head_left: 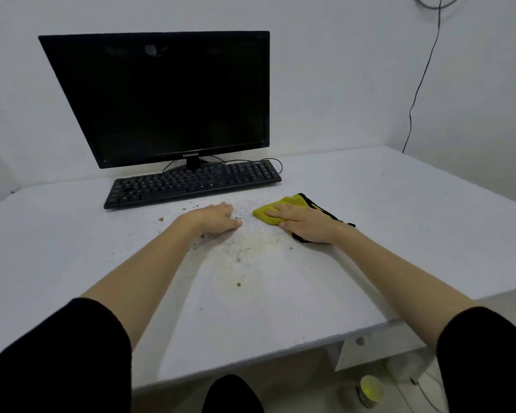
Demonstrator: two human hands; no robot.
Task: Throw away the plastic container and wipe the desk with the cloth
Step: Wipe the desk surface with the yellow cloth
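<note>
One yellow-topped container (371, 390) on the floor under the desk (399, 219), contents impossible to tell. Yellow, black-edged cloth (289, 203) flat on the desktop, right of the crumbs (245, 248), long axis left-right, yellow end leftward. Right hand (304, 223) pressed flat on it, fingers straight. Left hand (218, 217) resting nearby, fingers loosely curled, holding nothing.

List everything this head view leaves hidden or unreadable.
All from the head view:
1. Desk surface beneath the yellow cloth: covered by the cloth and the right hand.
2. Underside of the left hand: its own back hides whether the fingers hold anything.
3. Keyboard legends: too small and blurred.
4. Yellow-topped object on the floor: blurred, so unidentifiable.
5. Wall cable: upper end cut off by the top edge.
</note>
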